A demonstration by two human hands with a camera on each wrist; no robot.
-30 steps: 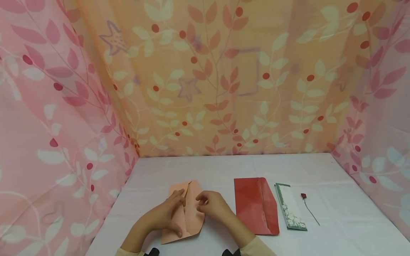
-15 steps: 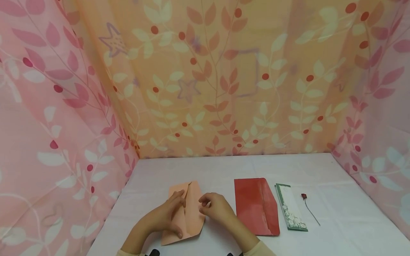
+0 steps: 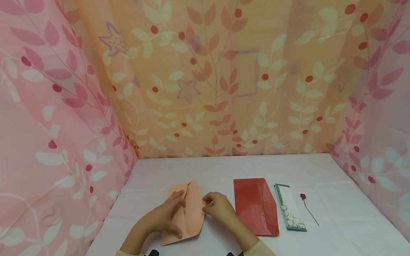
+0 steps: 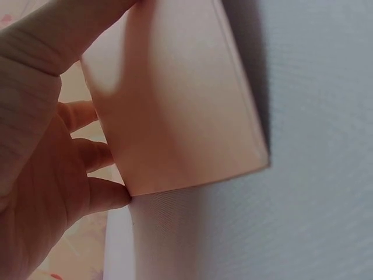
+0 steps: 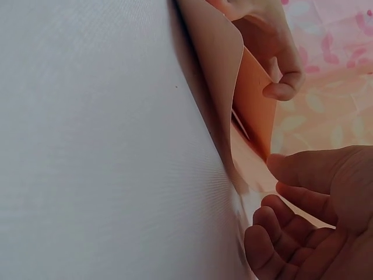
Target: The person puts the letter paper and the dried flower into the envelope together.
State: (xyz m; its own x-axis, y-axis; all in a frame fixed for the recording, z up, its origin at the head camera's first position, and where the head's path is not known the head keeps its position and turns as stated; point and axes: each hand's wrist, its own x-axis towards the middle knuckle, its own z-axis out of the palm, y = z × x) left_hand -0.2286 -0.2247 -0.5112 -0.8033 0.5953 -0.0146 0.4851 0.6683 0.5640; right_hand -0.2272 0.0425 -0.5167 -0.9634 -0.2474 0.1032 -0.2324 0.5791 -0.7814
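Note:
A peach envelope (image 3: 192,209) lies at a slant on the white table, its flap side toward the right. My left hand (image 3: 163,215) holds it from the left, thumb low near the bottom edge and fingers across the middle. In the left wrist view, a lower corner of the envelope (image 4: 180,128) rises off the cloth beside those fingers. At the flap's right edge is my right hand (image 3: 217,206), fingers loosely bent. The right wrist view shows the envelope's mouth gaping, with the right thumb (image 5: 303,169) right by the edge and nothing visible between thumb and forefinger.
Right of the hands lies a red envelope (image 3: 251,206). Beyond it are a green-bordered card with white flowers (image 3: 289,208) and a dark red rose on a thin stem (image 3: 303,196). Patterned curtains (image 3: 205,89) stand behind and at both sides of the table (image 3: 153,167).
My right hand has slid slightly to the right across the flap to its outer edge. The left hand and the peach envelope stay in place.

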